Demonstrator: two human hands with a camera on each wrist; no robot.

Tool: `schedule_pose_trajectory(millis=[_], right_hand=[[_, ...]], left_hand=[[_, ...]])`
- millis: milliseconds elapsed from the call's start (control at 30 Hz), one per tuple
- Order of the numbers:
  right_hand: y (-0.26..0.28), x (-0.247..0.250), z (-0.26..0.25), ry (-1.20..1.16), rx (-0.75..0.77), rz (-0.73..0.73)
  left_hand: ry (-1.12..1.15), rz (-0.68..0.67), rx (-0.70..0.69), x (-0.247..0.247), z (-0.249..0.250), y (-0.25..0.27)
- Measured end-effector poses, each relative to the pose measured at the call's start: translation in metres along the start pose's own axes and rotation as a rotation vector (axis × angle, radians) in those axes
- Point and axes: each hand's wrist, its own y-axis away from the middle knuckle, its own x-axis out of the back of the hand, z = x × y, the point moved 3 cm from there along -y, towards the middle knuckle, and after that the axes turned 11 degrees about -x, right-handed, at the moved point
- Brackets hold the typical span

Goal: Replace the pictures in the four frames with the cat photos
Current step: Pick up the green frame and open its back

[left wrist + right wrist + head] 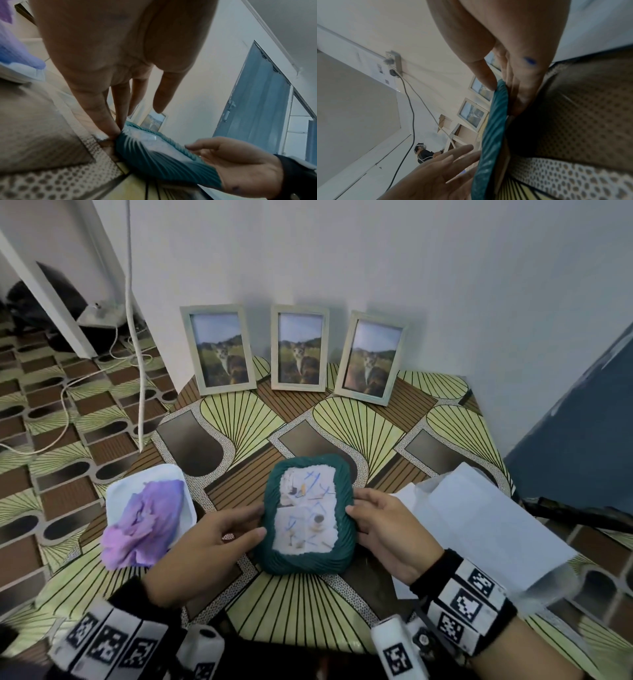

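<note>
A teal yarn-wrapped frame (306, 559) with a white, blue-scribbled picture sits at the table's near middle, its right side raised. My right hand (371, 518) grips the frame's right edge, thumb on top (488, 79) and fingers underneath. The straight fingers (109, 125) of my left hand (245, 520) touch the left edge of the teal frame (154, 162), while the thumb stays off it. Three pale frames (219, 350) (299, 349) (371, 357) holding cat photos lean against the wall at the back.
A purple flower picture on a white sheet (147, 518) lies left of the frame. White papers (479, 518) lie to the right. A white cable (135, 337) hangs past the table's left edge. A blue door (582, 422) stands at the right.
</note>
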Motion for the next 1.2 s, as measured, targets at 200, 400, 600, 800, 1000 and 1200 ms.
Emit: schedule_pose_trajectory(millis=[200, 400, 600, 800, 1000, 1200], right_hand=[[0.015, -0.003, -0.016, 0.053, 0.196, 0.023], [0.031, -0.005, -0.030, 0.219, 0.361, 0.015], [0.041, -0.016, -0.033, 0.415, 0.411, -0.062], [0.037, -0.030, -0.019, 0.530, 0.366, -0.106], [0.024, -0.026, -0.002, 0.887, 0.379, -0.068], [0.023, -0.029, -0.002, 1.032, 0.371, -0.108]], left_hand=[[0.363, 0.025, 0.001, -0.020, 0.004, -0.005], [0.517, 0.051, 0.184, -0.038, 0.003, -0.016], [0.544, -0.039, 0.190, -0.041, 0.009, -0.026], [0.489, -0.122, 0.120, -0.030, 0.016, -0.034], [0.348, 0.164, -0.014, 0.012, 0.000, -0.030], [-0.153, 0.000, -0.061, 0.013, -0.012, -0.015]])
